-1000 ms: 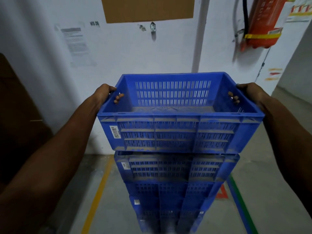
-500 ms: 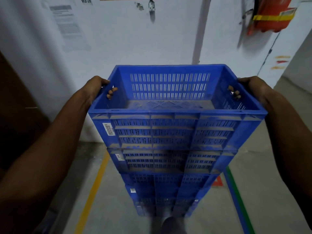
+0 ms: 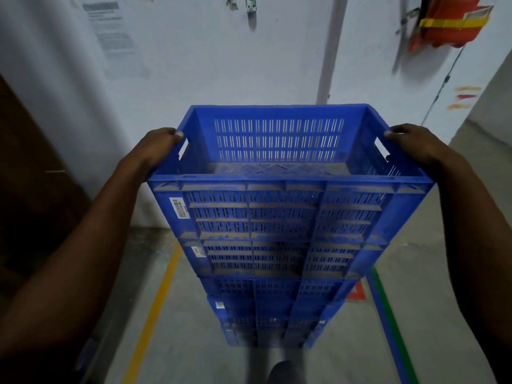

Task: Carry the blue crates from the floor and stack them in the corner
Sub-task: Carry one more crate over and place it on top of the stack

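The top blue crate [image 3: 288, 209] sits level on a stack of several blue crates [image 3: 277, 295] standing against the white wall. It is empty and dusty, with a barcode label on its near left corner. My left hand [image 3: 159, 146] clasps the left end of its rim and my right hand [image 3: 412, 144] clasps the right end. Thumbs lie on top of the rim. Both handle slots show open, with no fingers through them.
A red fire extinguisher [image 3: 448, 23] hangs on the wall at upper right, beside a grey pipe [image 3: 329, 51]. A dark brown panel [image 3: 33, 203] stands at left. A yellow floor line [image 3: 155, 303] and a green-blue line [image 3: 388, 314] flank the stack. My shoe [image 3: 285, 372] is near its base.
The crate came down from above the stack and now rests on it. My fingers have come out of the handle slots, and both hands now hold the rim from outside.
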`<state>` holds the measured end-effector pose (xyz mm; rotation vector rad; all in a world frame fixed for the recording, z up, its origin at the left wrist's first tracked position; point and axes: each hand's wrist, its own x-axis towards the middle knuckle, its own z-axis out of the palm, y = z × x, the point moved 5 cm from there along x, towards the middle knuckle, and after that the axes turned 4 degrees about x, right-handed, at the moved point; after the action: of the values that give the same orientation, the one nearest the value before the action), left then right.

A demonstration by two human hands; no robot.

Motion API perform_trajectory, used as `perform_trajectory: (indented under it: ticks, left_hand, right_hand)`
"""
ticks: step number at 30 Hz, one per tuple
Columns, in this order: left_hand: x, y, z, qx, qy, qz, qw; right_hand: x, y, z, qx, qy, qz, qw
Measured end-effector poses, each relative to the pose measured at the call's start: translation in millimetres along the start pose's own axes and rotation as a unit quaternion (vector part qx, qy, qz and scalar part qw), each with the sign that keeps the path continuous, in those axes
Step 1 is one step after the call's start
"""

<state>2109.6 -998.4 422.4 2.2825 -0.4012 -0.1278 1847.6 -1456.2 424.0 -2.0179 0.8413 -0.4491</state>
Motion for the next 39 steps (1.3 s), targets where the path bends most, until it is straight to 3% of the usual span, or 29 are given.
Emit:
perform_trajectory:
  ticks: [3,6,10,13,17,23,31,36,39]
  left_hand:
    - [-19.4,1.1,6.1,0.092,-0.026,0.020,0.995]
    - [-31.8,-6.2,9.0,0.133,0.004,0.043,0.990]
    - [-44.2,-6.9,9.3,0.104,0.062,0.057,0.991]
    - [-50.9,-2.9,9.6,0.084,0.072,0.051,0.993]
    - [-59.5,0.2,7.9,0.106,0.094,0.044,0.989]
    - [-64.5,1.0,6.0,0.108,0.060,0.031,0.992]
    - [-75.5,2.5,8.1,0.087,0.088,-0.004,0.992]
    - [-85.8,-1.4,8.2,0.048,0.159,-0.016,0.986]
    - [-84.1,-0.9,9.7,0.051,0.136,-0.027,0.989]
  right_hand:
    - [-19.8,1.0,5.3,-0.122,-0.042,-0.025,0.991]
    - [-40.3,10.8,5.9,-0.167,-0.005,-0.018,0.986]
    - [-66.3,19.4,2.5,-0.129,0.111,-0.023,0.985]
    - [-71.2,22.0,3.4,-0.061,0.137,-0.029,0.988]
    - [-64.5,23.8,0.4,-0.043,0.130,-0.026,0.990]
    - [-47.7,28.0,-0.2,-0.049,0.059,-0.028,0.997]
    - [-62.6,27.3,-4.6,-0.044,0.056,-0.034,0.997]
    - [-62.1,25.8,-5.4,-0.066,0.048,-0.047,0.996]
    - [-71.2,21.6,-3.8,-0.082,0.045,-0.053,0.994]
